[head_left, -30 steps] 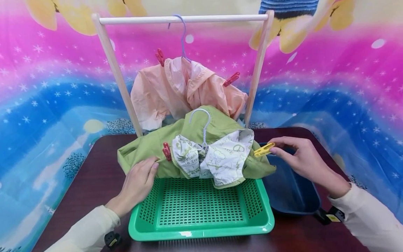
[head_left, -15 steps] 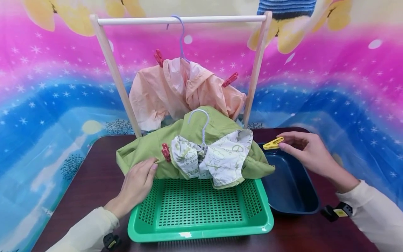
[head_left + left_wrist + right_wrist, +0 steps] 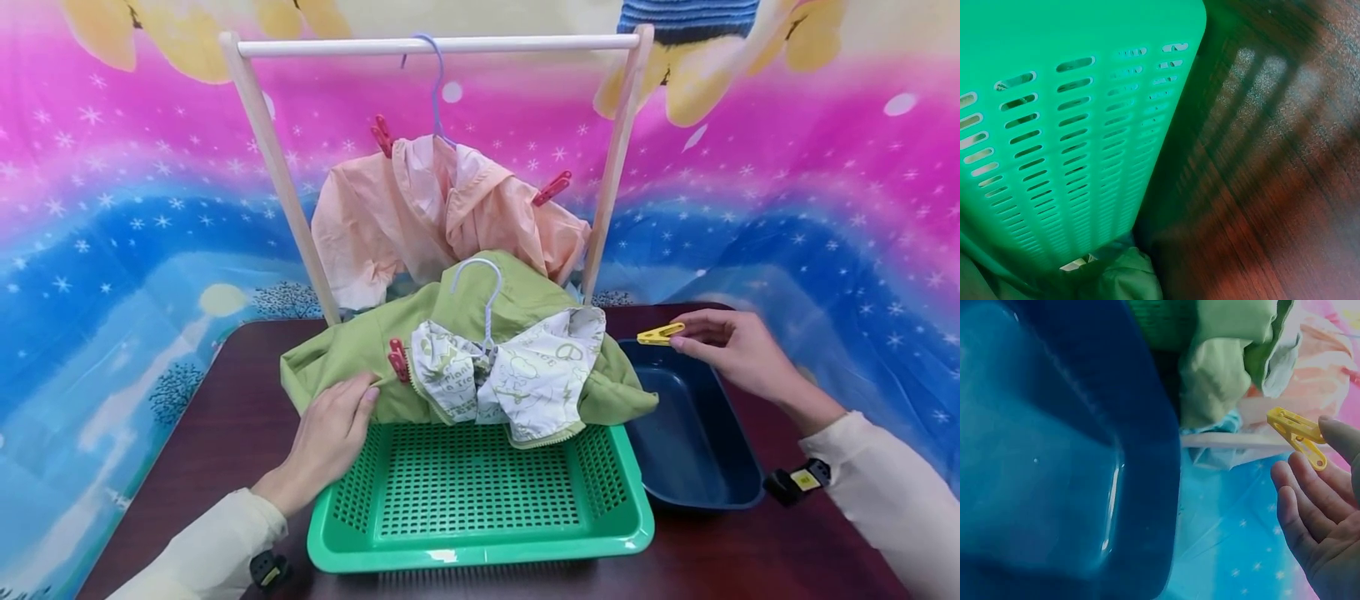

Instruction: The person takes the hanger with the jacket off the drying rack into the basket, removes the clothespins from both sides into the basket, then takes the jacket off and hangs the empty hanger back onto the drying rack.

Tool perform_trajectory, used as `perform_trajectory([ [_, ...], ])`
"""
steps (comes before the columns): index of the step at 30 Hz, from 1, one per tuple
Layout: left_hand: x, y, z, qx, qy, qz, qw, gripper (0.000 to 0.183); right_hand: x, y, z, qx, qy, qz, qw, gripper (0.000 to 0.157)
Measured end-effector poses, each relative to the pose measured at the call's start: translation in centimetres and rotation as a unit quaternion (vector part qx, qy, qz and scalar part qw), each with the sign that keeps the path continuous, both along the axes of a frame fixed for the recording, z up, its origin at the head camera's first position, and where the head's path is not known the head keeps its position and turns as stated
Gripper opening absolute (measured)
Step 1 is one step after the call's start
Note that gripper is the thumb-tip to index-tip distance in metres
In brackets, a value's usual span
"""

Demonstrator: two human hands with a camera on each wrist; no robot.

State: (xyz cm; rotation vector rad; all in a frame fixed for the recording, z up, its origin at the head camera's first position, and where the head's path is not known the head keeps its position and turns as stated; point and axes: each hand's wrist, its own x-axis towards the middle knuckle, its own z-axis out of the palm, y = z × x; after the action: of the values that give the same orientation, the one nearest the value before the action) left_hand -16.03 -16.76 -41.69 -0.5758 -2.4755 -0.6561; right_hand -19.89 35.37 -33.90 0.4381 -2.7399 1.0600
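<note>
In the head view, a green jacket [image 3: 360, 350] with a white printed lining [image 3: 536, 375] lies across the back of a green basket [image 3: 480, 546]. A white hanger hook [image 3: 498, 292] rises from its collar, and a red clothespin [image 3: 398, 360] grips its left side. My left hand [image 3: 326, 437] pinches the jacket's front left edge between thumb and fingers. My right hand [image 3: 738, 350] holds a yellow clothespin [image 3: 661, 334] by thumb and fingers, above the far edge of a navy basin [image 3: 686, 433]. The right wrist view shows this yellow clothespin [image 3: 1297, 434] apart from the jacket.
Behind the jacket stands a wooden rack [image 3: 277, 158] with a white bar [image 3: 517, 45]. A peach jacket [image 3: 360, 221] hangs there on a purple hanger [image 3: 435, 92], with red clothespins [image 3: 552, 188] at both shoulders. The dark wood table [image 3: 210, 442] extends left of the basket.
My right hand has drawn the yellow clothespin away from the green jacket's right side, rightward and slightly up over the navy basin. My left hand stays at the jacket's edge.
</note>
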Motion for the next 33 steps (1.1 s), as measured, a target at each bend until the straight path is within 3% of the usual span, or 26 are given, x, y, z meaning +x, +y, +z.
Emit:
perform_trajectory([
  [18,0.0,0.0,0.0,0.002,-0.007,0.000,1.0000,0.012,-2.5,0.4,-2.1,0.041,-0.047,0.040,0.997,0.032],
  [33,0.0,-0.1,0.0,0.003,-0.009,-0.002,1.0000,0.013,-4.8,-0.2,-4.0,0.036,-0.151,0.061,0.986,0.042],
])
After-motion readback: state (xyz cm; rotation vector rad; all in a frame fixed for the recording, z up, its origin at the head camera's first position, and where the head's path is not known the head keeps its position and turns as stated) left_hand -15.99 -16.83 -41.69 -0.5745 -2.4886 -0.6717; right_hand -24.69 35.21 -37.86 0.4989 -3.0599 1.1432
